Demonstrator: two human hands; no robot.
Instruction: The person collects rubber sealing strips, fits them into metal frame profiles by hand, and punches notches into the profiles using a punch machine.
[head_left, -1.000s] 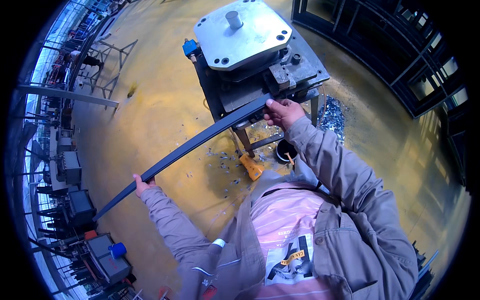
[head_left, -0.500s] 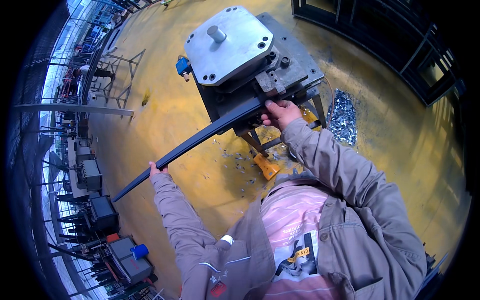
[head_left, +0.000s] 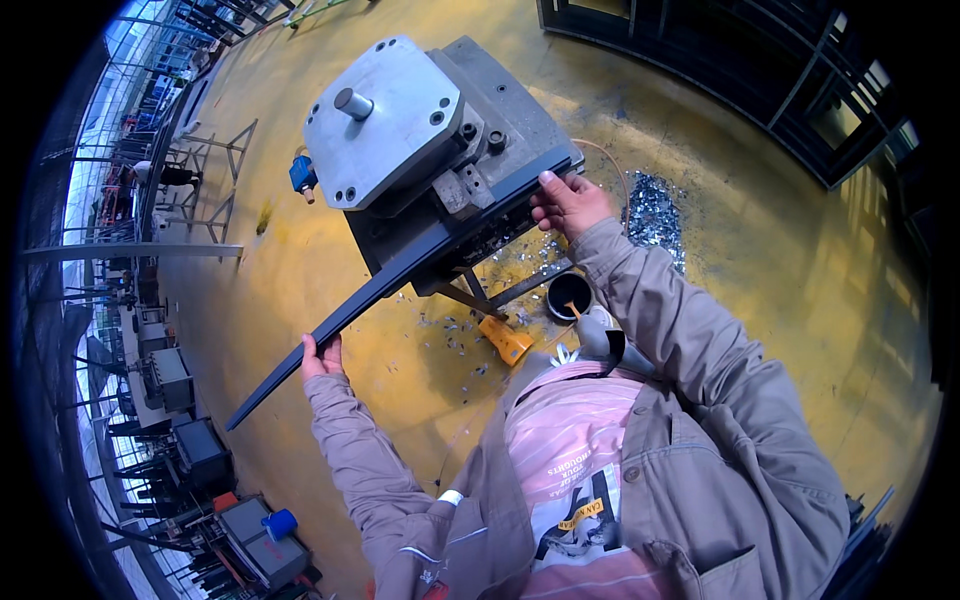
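Note:
A long dark metal profile (head_left: pixel 375 290) slants from the lower left up to the front edge of a punch press (head_left: pixel 385 135) with a thick silver top plate. My right hand (head_left: pixel 572 203) grips the profile close to its right end, thumb on top and fingers curled beneath. Farther down its length, my left hand (head_left: pixel 322 356) holds it from below, the thumb up along the near side. The profile's right part lies along the press's front edge, just in front of a small steel block (head_left: pixel 455 193). Its left end sticks out over the floor.
Shiny metal offcuts (head_left: pixel 655 215) are heaped right of the press, with more scattered below. A yellow-orange foot-pedal-like piece (head_left: pixel 506 340) and a round dark container (head_left: pixel 569 296) stand near my feet. Dark frames (head_left: pixel 700 50) stand at far right; a blue bucket (head_left: pixel 280 524) sits lower left.
The profile's right part has shifted rightward along the press's front edge, with my right hand moving toward the press's right corner. Both hands keep their hold. The view has shifted too.

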